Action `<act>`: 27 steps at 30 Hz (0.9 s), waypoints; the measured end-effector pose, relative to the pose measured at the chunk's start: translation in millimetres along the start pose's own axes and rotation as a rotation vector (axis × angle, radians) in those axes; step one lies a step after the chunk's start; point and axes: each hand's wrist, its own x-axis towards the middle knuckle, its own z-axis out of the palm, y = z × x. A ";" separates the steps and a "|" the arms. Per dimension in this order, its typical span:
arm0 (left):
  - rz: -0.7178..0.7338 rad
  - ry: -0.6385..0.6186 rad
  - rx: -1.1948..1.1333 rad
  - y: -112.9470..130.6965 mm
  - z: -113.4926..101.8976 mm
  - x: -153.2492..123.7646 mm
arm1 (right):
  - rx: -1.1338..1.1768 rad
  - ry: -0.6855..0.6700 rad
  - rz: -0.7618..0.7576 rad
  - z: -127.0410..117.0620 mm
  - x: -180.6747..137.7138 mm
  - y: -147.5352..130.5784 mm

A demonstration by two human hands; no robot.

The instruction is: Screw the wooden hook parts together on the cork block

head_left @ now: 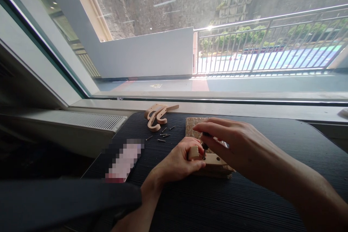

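My left hand (178, 161) is closed around the curved end of a pale wooden hook (212, 159), pressing it onto a thick, rough-textured block (191, 126). The fingers of my right hand (235, 137) grip a short dark screwdriver (204, 146) from above. Its shaft points down at the hook, close to my left thumb, and its tip meets the wood near a hole. A second dark hole shows further right along the hook. My right hand covers much of the block and part of the screwdriver's handle.
Several loose screws (164, 135) lie left of the block. Behind them rest more wooden hooks (153, 127). A blurred, pixelated flat object (125, 161) lies at the left of the black table (261, 195). The window sill (231, 109) runs along the far edge.
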 end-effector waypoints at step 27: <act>0.012 -0.013 0.018 2.4 -1.2 0.1 | -0.007 -0.024 -0.004 0.2 -0.1 -1.7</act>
